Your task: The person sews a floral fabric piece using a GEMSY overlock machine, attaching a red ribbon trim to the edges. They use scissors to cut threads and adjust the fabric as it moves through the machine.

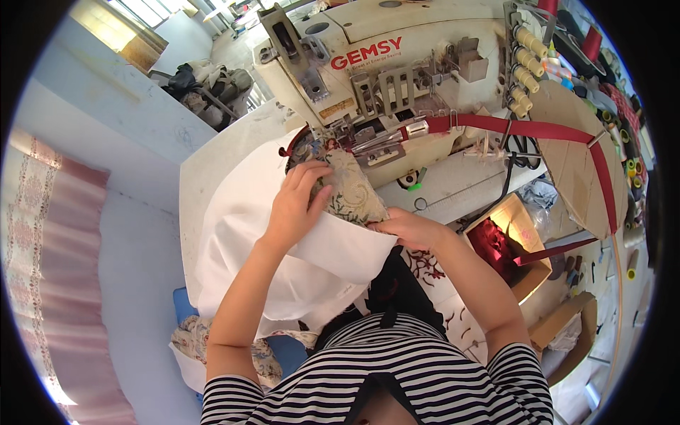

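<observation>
A patterned beige fabric with a green and grey floral design lies below the needle area of a large cream sewing machine. White cloth spreads from it over the table and hangs toward my lap. My left hand rests on the patterned fabric near the presser area, fingers stretched and thumb apart. At the fabric's right edge my right hand pinches the border where patterned and white sides meet; its fingertips are partly hidden. Dark red binding tape runs from the right into the machine's metal guide.
A cardboard box holding dark red tape stands at the right, below a round cardboard disc. Thread spools crowd the far right. Floral fabric lies at lower left. A pink curtain hangs by the left wall.
</observation>
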The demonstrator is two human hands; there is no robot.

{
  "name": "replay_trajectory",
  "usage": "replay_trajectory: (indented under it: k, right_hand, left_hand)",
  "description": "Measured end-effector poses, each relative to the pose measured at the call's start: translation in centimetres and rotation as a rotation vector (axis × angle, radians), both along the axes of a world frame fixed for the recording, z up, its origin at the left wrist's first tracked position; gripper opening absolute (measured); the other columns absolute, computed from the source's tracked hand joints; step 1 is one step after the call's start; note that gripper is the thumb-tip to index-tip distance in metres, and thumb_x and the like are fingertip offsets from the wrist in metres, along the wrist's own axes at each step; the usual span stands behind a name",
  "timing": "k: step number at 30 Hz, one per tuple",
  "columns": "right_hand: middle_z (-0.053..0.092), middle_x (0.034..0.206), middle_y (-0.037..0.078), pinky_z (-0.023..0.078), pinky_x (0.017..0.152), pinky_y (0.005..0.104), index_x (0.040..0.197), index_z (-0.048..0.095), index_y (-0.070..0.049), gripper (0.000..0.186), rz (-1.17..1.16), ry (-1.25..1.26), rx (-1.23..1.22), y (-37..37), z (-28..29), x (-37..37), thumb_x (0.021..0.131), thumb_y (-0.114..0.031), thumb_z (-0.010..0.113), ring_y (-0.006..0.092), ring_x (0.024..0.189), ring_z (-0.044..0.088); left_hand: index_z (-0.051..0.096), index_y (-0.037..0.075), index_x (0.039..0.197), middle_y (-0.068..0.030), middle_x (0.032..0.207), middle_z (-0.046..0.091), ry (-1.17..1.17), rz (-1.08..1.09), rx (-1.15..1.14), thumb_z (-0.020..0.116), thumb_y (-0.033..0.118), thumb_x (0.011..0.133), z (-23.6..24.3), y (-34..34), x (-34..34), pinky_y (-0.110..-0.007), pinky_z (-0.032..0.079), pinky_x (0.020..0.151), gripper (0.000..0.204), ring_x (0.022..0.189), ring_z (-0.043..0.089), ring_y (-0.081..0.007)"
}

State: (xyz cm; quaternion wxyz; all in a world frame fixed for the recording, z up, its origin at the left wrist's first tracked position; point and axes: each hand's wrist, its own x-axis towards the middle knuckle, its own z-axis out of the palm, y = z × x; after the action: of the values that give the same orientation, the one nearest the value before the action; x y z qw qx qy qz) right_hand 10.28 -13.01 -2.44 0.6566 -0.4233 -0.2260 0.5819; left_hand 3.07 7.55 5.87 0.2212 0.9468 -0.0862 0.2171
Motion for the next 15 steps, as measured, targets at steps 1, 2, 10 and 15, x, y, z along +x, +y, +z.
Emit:
replay_trajectory:
  k: [1, 2, 10, 15]
  right_hand:
    - [0.057, 0.114, 0.001, 0.045, 0.081, 0.0246, 0.124, 0.049, -0.003, 0.037, 0.011, -0.006, -0.004, 0.1, 0.0, 0.1, 0.09, -0.018, 0.051, 0.0079, 0.098, 0.055]
    - [0.057, 0.114, 0.001, 0.045, 0.082, 0.0247, 0.124, 0.049, -0.004, 0.038, 0.023, -0.011, -0.008, 0.3, 0.0, 0.3, 0.09, -0.018, 0.052, 0.0078, 0.098, 0.055]
    - [0.057, 0.112, 0.001, 0.045, 0.085, 0.0276, 0.121, 0.05, -0.003, 0.037, -0.027, -0.047, 0.044, 2.2, 0.8, 2.2, 0.089, -0.02, 0.053, 0.0079, 0.098, 0.055]
    - [0.057, 0.114, 0.003, 0.047, 0.086, 0.0295, 0.12, 0.05, -0.002, 0.037, -0.054, -0.026, 0.039, 3.5, 2.8, 2.4, 0.089, -0.021, 0.053, 0.0103, 0.101, 0.056]
  left_hand:
    - [0.056, 0.006, 0.103, -0.0084, 0.109, 0.055, 0.02, -0.003, -0.026, 0.06, 0.008, 0.081, 0.0, 0.2, 0.2, -0.035, 0.044, 0.085, 0.023, 0.1, 0.052, -0.0285]
    - [0.056, 0.006, 0.103, -0.0087, 0.109, 0.055, 0.041, -0.005, -0.052, 0.06, 0.007, 0.081, -0.2, 0.5, 0.4, -0.035, 0.044, 0.086, 0.022, 0.1, 0.052, -0.0286]
    - [0.059, 0.003, 0.101, -0.01, 0.108, 0.056, 0.033, -0.081, -0.096, 0.058, 0.008, 0.084, -0.6, 3.6, 3.4, -0.034, 0.042, 0.088, 0.018, 0.102, 0.053, -0.028]
    - [0.06, 0.003, 0.101, -0.0112, 0.106, 0.056, 0.059, -0.094, -0.03, 0.058, 0.012, 0.085, 0.1, 5.7, 5.0, -0.035, 0.042, 0.088, 0.019, 0.103, 0.052, -0.0294]
